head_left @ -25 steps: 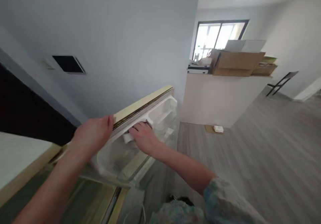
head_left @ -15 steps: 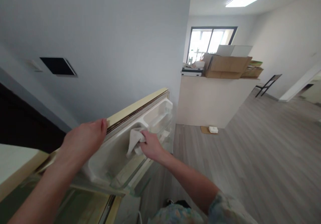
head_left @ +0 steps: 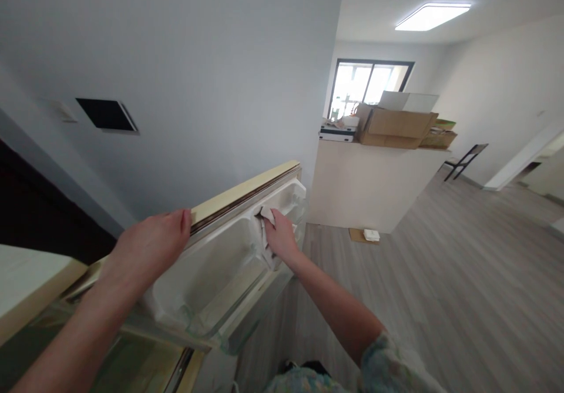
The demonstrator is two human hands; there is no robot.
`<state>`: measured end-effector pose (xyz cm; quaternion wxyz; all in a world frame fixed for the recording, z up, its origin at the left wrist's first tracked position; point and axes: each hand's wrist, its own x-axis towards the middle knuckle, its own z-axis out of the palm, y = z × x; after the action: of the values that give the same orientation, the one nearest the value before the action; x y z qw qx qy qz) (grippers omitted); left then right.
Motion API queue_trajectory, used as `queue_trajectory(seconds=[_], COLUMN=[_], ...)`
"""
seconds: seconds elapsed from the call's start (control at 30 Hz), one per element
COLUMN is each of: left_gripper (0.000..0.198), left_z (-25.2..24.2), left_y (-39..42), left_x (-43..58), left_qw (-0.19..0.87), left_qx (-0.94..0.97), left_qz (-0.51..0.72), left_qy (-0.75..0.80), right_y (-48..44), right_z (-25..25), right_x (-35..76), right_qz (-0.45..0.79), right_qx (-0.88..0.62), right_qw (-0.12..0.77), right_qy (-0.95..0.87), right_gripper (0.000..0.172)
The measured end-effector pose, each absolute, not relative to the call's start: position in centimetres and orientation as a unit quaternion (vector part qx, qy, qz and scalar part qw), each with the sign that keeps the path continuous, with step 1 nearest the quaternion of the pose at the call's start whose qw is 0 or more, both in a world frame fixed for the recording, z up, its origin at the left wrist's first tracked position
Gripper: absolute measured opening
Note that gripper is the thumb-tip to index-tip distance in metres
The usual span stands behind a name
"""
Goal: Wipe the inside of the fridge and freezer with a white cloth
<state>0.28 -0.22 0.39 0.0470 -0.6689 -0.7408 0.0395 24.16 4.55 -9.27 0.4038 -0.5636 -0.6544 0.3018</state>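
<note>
An open fridge door with a cream-yellow edge swings out in front of me. Its white inner liner holds moulded compartments and a clear door shelf. My left hand grips the top edge of the door near its middle. My right hand presses a white cloth against the divider between two upper compartments of the liner. The cloth is partly hidden under my fingers.
A grey wall with a dark panel stands behind the door. To the right a white counter carries cardboard boxes. Wood-look floor stretches right, with a small white item on cardboard and a black chair.
My right hand has moved the cloth further along the door liner, from the near compartment to the divider by the far one. My left hand stays on the door's top edge.
</note>
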Motion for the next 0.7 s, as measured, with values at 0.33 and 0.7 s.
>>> queue_trajectory(seconds=[0.33,0.7], left_gripper=[0.065,0.062], left_z=[0.3,0.4], left_y=[-0.9,-1.3], left_x=[0.5,0.7], left_qw=[0.054,0.065], left_qx=[-0.684,-0.692], left_qz=[0.023,0.007], left_qy=[-0.727,-0.718], right_y=[6.9,3.4], right_z=[-7.1,-9.2], right_x=[29.8,28.1], right_qz=[0.376,0.278], right_qx=[-0.560,-0.526], right_qw=[0.555,0.352], right_qy=[-0.487,-0.723], right_gripper=[0.019,0.017])
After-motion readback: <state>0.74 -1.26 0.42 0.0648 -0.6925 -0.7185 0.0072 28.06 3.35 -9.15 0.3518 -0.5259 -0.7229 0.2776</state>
